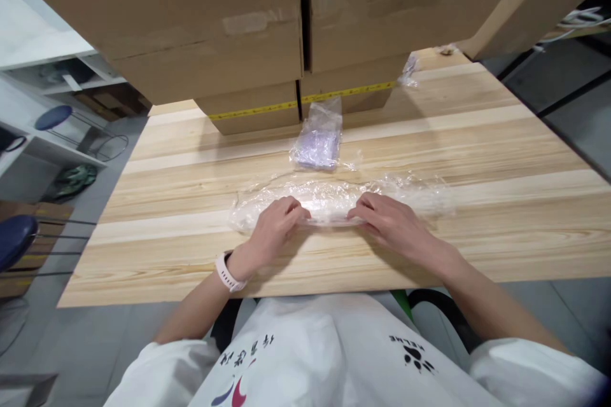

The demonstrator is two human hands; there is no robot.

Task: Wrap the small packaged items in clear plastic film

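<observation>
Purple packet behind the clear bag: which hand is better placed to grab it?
Probably right. The purple packet lies beyond the gap between both hands, slightly nearer the right hand. The left hand sits further off. Both grip the clear bag.

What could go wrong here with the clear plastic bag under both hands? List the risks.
1. The clear plastic bag is thin and crinkled; the left hand and right hand pinch its near edge, so a hard pull might tear it.
2. The small purple packet lies loose just behind; a push forward could shove it against the cardboard boxes.
</observation>
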